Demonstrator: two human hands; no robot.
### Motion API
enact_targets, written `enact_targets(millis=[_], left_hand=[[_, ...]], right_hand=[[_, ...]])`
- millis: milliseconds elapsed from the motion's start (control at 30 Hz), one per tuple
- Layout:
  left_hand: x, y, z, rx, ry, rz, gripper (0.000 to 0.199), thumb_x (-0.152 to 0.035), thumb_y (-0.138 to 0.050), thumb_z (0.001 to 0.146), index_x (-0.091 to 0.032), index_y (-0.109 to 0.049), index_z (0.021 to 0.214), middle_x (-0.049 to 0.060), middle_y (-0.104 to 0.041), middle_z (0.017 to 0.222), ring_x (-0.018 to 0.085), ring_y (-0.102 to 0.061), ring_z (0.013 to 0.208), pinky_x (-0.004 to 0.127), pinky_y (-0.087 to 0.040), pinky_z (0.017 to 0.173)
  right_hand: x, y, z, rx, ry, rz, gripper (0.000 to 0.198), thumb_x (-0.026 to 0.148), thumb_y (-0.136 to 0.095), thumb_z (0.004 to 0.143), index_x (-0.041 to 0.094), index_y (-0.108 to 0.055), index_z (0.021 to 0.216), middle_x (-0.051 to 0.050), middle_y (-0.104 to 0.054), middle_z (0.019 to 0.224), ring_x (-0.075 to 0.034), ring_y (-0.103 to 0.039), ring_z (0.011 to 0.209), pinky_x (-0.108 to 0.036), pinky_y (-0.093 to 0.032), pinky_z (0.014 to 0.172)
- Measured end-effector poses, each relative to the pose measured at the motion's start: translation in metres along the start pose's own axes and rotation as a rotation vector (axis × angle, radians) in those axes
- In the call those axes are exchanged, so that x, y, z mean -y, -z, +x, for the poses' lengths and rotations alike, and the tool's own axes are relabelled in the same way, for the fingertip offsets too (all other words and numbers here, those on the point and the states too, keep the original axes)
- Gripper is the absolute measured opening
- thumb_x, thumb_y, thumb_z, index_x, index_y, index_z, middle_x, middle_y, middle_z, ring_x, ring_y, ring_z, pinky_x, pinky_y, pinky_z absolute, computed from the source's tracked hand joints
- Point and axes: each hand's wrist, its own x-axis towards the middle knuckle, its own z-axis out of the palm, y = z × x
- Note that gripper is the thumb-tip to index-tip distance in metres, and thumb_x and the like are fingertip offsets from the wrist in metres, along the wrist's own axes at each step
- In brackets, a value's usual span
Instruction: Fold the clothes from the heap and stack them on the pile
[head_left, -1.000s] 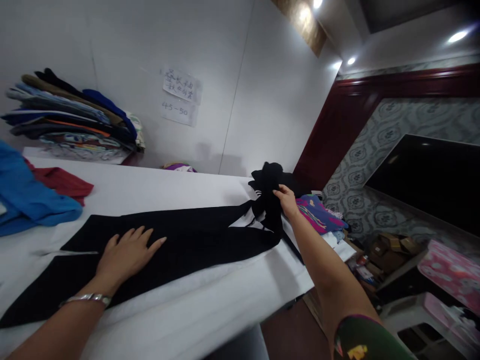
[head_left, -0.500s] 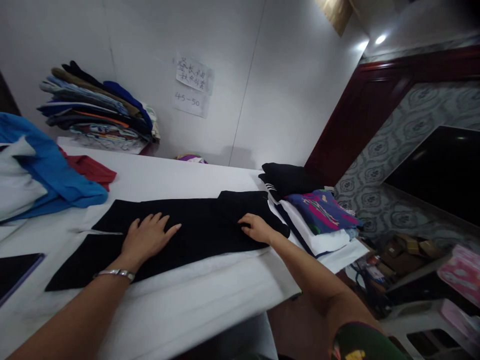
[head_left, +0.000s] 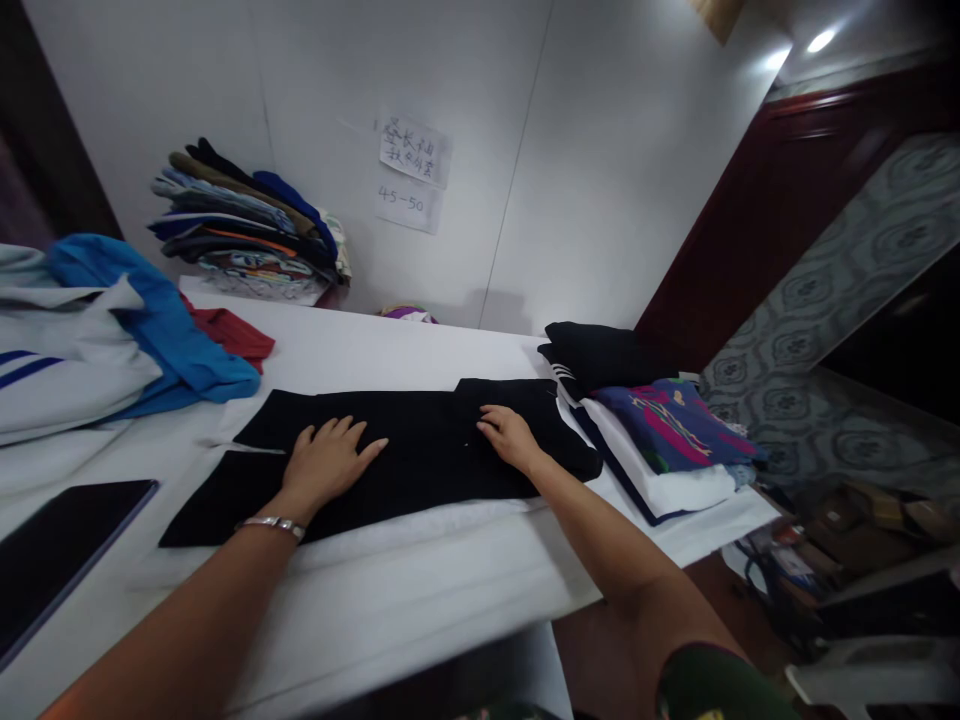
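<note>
A black garment (head_left: 420, 440) lies flat and lengthwise on the white-covered table (head_left: 390, 350), its left end split into two parts. My left hand (head_left: 330, 465), with a metal bracelet at the wrist, rests flat on its left half, fingers spread. Toward the other end, my right hand (head_left: 511, 437) touches the cloth with loosely bent fingers and holds nothing that shows. A small pale speck is visible on the black fabric just left of the right fingertips.
Folded clothes (head_left: 660, 425) are stacked at the right table end. Loose blue cloth (head_left: 172, 350) and a white garment (head_left: 75, 375) lie at left, behind a dark tablet-like slab (head_left: 67, 550). Another clothes pile (head_left: 247, 220) stands against the wall, near paper signs (head_left: 412, 165).
The view has swung left, so everything sits farther right in the picture. My right hand has shifted slightly away from me across the black garment; the left stays flat on it.
</note>
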Motion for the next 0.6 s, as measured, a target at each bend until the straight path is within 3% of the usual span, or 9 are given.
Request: enact_targets(millis=[167, 267, 400, 500, 600], left_hand=[[-0.001, -0.002, 0.000, -0.002, 0.005, 0.017, 0.066, -0.054, -0.031, 0.089, -0.014, -0.051, 0.138, 0.015, -0.044, 0.149, 0.032, -0.033, 0.140, 0.050, -0.022, 0.112], [0.000, -0.003, 0.001, -0.008, 0.009, 0.004, 0.066, -0.054, -0.034, 0.089, -0.013, -0.052, 0.137, 0.015, -0.045, 0.148, 0.032, -0.033, 0.140, 0.051, -0.023, 0.112], [-0.002, 0.009, -0.002, -0.058, 0.016, -0.093, 0.060, -0.049, -0.042, 0.087, -0.012, -0.055, 0.133, 0.016, -0.048, 0.146, 0.033, -0.036, 0.138, 0.052, -0.022, 0.112], [-0.023, 0.030, -0.008, -0.125, -0.031, -0.338, 0.048, -0.044, -0.048, 0.086, -0.016, -0.063, 0.122, 0.014, -0.063, 0.129, 0.031, -0.053, 0.124, 0.047, -0.033, 0.108], [-0.066, 0.048, -0.014, 0.049, -0.099, -0.840, 0.038, -0.049, -0.053, 0.084, -0.022, -0.068, 0.105, 0.008, -0.073, 0.105, 0.026, -0.066, 0.100, 0.038, -0.047, 0.093]], right_hand=[[-0.008, 0.015, -0.003, -0.300, -0.198, 0.557, 0.025, 0.040, -0.064, 0.080, 0.020, -0.072, 0.092, -0.003, -0.073, 0.095, -0.021, -0.066, 0.094, -0.037, -0.050, 0.092], [-0.008, 0.026, -0.009, -0.373, -0.308, 0.810, 0.028, 0.046, -0.068, 0.075, 0.020, -0.070, 0.085, 0.000, -0.072, 0.081, -0.019, -0.066, 0.081, -0.034, -0.052, 0.083], [-0.004, 0.032, -0.017, -0.442, -0.319, 0.954, 0.030, 0.046, -0.073, 0.070, 0.020, -0.069, 0.082, 0.001, -0.071, 0.078, -0.018, -0.066, 0.079, -0.033, -0.052, 0.082], [0.002, 0.035, -0.022, -0.454, -0.330, 0.940, 0.030, 0.046, -0.074, 0.070, 0.019, -0.071, 0.082, 0.000, -0.072, 0.079, -0.019, -0.066, 0.083, -0.034, -0.051, 0.085], [0.010, 0.036, -0.029, -0.405, -0.294, 0.894, 0.028, 0.044, -0.072, 0.073, 0.021, -0.074, 0.089, -0.001, -0.074, 0.088, -0.021, -0.066, 0.092, -0.037, -0.049, 0.092]])
